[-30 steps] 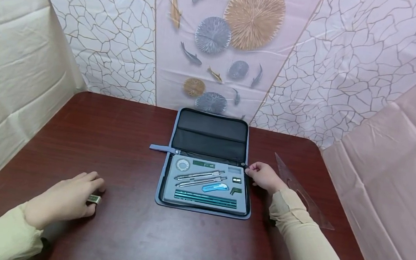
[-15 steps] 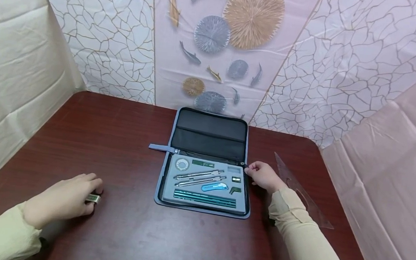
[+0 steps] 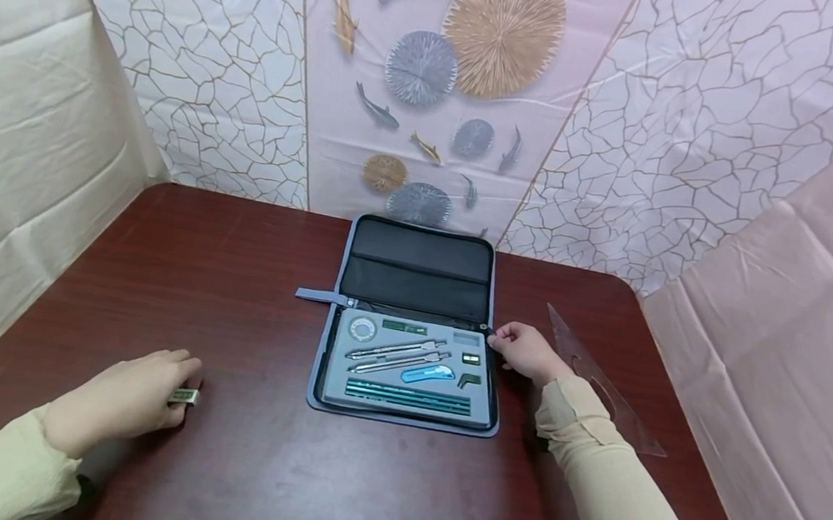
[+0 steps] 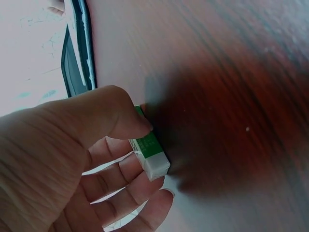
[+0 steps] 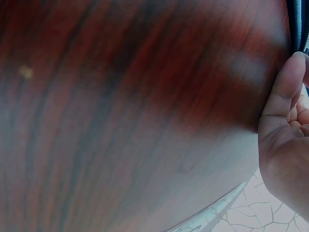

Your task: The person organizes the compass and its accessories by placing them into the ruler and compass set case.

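Note:
My left hand (image 3: 128,395) rests low over the table at left and pinches a white eraser (image 4: 157,165) in a green sleeve between thumb and fingers. In the middle of the table lies a blue zip case (image 3: 417,285), its lid folded back. At the case's right side, by the hinge, my right hand (image 3: 526,353) pinches the dark zipper pull (image 3: 489,330). The grey insert carries two silver compasses (image 3: 397,355), a blue utility knife (image 3: 428,374), several green pencils (image 3: 407,396), a pencil sharpener (image 3: 470,359) and a white round disc (image 3: 362,329). A rectangular recess shows at its upper right.
A clear set square (image 3: 597,378) lies right of the case, partly behind the right forearm. A blue strap (image 3: 318,295) sticks out from the case's left side. Patterned cloth (image 3: 429,127) hangs behind the dark wooden table (image 3: 249,277) and along both sides.

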### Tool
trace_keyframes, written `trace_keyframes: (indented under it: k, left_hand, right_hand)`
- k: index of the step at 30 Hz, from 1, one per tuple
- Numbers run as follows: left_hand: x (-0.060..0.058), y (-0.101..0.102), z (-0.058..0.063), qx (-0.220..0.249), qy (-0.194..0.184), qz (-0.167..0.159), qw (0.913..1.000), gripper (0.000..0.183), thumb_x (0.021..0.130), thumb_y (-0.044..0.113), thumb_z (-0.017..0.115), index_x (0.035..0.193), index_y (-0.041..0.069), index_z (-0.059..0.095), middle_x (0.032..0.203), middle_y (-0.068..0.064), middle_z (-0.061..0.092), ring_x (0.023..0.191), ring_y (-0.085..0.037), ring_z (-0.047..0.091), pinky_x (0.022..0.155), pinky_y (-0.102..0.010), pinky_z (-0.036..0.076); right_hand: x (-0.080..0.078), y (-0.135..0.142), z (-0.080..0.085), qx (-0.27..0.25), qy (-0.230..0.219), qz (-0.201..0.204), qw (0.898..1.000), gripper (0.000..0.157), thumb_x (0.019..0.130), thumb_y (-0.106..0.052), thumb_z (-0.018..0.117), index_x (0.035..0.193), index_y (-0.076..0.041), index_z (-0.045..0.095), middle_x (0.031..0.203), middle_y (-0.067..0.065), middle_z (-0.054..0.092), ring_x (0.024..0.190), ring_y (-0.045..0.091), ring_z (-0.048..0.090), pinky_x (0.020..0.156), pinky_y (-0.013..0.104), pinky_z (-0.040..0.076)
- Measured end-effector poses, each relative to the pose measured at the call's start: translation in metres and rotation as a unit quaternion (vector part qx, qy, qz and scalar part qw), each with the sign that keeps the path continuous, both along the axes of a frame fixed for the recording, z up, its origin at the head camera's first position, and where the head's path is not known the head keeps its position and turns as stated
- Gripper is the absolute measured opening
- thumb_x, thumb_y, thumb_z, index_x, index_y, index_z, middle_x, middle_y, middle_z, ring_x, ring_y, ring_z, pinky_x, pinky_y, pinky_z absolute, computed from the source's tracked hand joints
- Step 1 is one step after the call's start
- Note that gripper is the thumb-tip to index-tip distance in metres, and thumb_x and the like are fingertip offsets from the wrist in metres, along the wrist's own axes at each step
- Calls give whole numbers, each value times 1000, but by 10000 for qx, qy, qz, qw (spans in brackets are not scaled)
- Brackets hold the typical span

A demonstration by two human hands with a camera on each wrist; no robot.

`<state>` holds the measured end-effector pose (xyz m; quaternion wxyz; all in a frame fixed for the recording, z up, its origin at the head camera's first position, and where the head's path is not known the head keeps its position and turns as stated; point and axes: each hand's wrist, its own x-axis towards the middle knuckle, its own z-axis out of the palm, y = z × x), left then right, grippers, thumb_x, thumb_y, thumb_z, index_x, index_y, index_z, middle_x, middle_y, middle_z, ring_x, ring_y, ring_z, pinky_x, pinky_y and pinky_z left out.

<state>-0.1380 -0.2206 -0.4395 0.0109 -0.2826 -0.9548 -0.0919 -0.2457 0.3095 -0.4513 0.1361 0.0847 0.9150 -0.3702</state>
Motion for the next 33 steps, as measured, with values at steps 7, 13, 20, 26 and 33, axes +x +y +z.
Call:
trace_keyframes:
  k: [7,13,20,26,33]
  left_hand:
    - [-3,2,0,27,-15,-5,10000,32,62,9,73,72,21,45,70,10,38,61,-9,39,52,-31,38]
    - [-7,5,-1,96,-99,-68,9999,30,65,10,71,72,21,45,70,10,39,60,-7,39,50,-30,37]
    - [-10,10,-1,145,-169,-85,9997,27,66,9,71,72,21,48,70,11,40,60,-6,39,50,-30,37]
    - [-12,15,2,129,-70,-146,9998,27,70,9,71,71,20,47,69,10,39,59,-7,39,50,-31,38]
    - [-16,28,6,122,48,-330,9994,27,69,9,71,71,18,46,68,9,39,58,-8,38,50,-30,38]
  right_hand:
    - [0,0,1,-72,-15,15,10000,19,98,-22,58,99,-4,55,82,9,52,75,22,56,68,31,52]
    - [0,0,0,-111,-24,4,9999,19,98,-22,58,100,-4,56,84,10,54,76,22,57,69,31,52]
    - [-1,0,-1,-132,-13,-40,9999,18,98,-22,59,100,-4,55,85,11,53,78,23,56,69,31,53]
    - [-1,0,-1,-146,-4,-39,9999,18,98,-22,59,100,-4,56,84,10,53,78,22,56,69,31,53]
    - [-1,1,-1,-161,-29,-79,9998,18,98,-22,58,99,-4,56,82,10,53,78,23,56,69,31,53]
